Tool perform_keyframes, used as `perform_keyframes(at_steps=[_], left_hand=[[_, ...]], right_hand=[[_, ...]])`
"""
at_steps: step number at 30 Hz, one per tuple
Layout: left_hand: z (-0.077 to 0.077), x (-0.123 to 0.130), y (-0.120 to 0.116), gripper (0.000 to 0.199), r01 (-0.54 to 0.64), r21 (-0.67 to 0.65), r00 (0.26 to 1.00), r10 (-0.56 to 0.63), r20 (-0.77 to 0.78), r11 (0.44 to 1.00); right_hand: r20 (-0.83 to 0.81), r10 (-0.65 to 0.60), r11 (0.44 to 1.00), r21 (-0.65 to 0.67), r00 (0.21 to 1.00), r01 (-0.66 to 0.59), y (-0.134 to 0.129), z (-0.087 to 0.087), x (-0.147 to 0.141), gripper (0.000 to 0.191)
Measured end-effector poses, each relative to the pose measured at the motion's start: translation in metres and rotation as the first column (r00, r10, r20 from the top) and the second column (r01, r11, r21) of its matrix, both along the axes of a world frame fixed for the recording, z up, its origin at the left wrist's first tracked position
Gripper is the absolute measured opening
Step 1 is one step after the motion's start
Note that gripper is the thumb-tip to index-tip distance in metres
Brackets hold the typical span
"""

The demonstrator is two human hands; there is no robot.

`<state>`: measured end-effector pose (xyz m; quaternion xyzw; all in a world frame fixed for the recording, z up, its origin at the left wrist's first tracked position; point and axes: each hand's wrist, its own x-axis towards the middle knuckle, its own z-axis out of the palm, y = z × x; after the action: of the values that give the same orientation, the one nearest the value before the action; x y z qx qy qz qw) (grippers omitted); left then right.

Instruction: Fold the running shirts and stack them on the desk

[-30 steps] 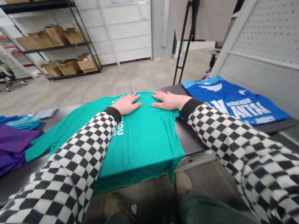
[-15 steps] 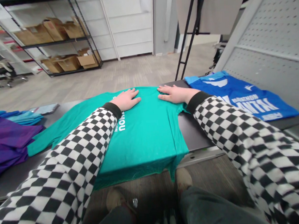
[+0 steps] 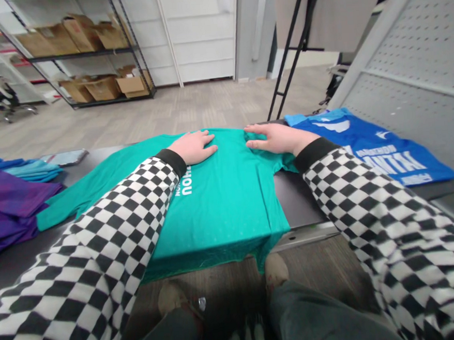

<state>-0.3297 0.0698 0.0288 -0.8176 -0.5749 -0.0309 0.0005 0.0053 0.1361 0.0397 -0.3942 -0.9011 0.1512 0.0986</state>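
Note:
A green long-sleeved shirt [image 3: 229, 201] with white lettering lies spread across the dark table [image 3: 297, 201], its lower part hanging over the near edge. My left hand [image 3: 195, 147] rests on the shirt's far part, fingers apart, holding nothing. To the right, my right hand [image 3: 273, 138] is open over the shirt's far right part, with thumb and fingers apart. One green sleeve stretches left to a purple garment [image 3: 15, 200]; the other lies bunched below my right wrist.
Blue shirts [image 3: 373, 147] with white print lie at the right, beside a pegboard panel [image 3: 417, 58]. At the left are folded blue garments [image 3: 36, 169] and a plastic-wrapped packet [image 3: 66, 158]. A black stand [image 3: 291, 56] rises behind the table.
My right hand has shifted slightly right, and the cloth beneath it is more wrinkled. My left hand stays on the shirt. The view has moved a little.

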Motion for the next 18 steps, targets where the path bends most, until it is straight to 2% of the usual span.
perform_keyframes(at_steps=[4,8,11,13,16,18], left_hand=[[0.007,0.004,-0.002,0.067,0.081,0.098,0.996,-0.076,-0.053,0.992],[0.029,0.024,-0.019,0.056,0.199,0.139,0.979,-0.19,-0.076,0.97],[0.046,0.054,-0.052,0.049,0.287,0.147,0.957,-0.278,-0.079,0.947],[0.051,0.076,-0.083,0.039,0.421,0.102,0.906,-0.413,-0.089,0.901],[0.047,0.102,-0.129,0.029,0.602,0.021,0.798,-0.6,-0.058,0.798],[0.041,0.114,-0.154,0.026,0.641,0.017,0.767,-0.64,-0.038,0.767]], right_hand=[[0.073,0.017,0.998,-0.067,0.997,-0.012,0.003,-0.005,0.004,0.103],[0.079,0.041,0.997,-0.061,0.996,-0.037,0.012,-0.01,0.005,0.105],[0.077,0.056,0.997,-0.061,0.995,-0.051,0.012,-0.009,0.005,0.106],[0.072,0.06,0.997,-0.055,0.996,-0.056,0.011,-0.009,0.005,0.104],[0.058,0.052,0.998,-0.046,0.997,-0.05,0.009,-0.009,0.004,0.102],[0.051,0.047,0.998,-0.047,0.998,-0.045,0.009,-0.01,0.003,0.102]])
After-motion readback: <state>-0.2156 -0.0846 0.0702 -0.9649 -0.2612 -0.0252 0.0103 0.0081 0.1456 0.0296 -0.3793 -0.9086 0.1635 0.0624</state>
